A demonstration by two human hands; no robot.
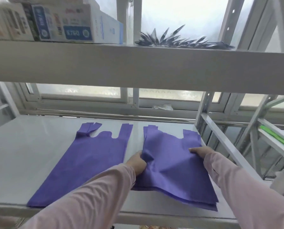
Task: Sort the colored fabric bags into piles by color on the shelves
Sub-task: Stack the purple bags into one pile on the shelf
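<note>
Left hand [137, 164] grips the left edge of the right stack of purple bags [174, 164]. Its fingers are curled into the fabric, and the cloth bunches into creases at that spot. Right hand [199, 152] holds the opposite edge of the same stack, with its fingers bent over the top of the fabric; we cannot see the thumb. We wear pale pink sleeves [88, 199] on both arms.

The held stack lies on the right part of the grey shelf [22, 154]. Its handles point toward the window [81, 93], and its near corner hangs past the front lip of the shelf. We count several layers at that near edge.

A second purple pile [88, 162] lies flat on the same shelf, just beside the held stack on the left, and a narrow strip of bare shelf shows between the two. Its handles also point toward the window, and neither hand touches it.

On the upper shelf [138, 66] we see printed boxes [55, 22] at the left and a flat heap of dark bags [179, 40] at the right. A green item [277, 136] lies on a neighbouring rack at the far right; we cannot tell what it is.
</note>
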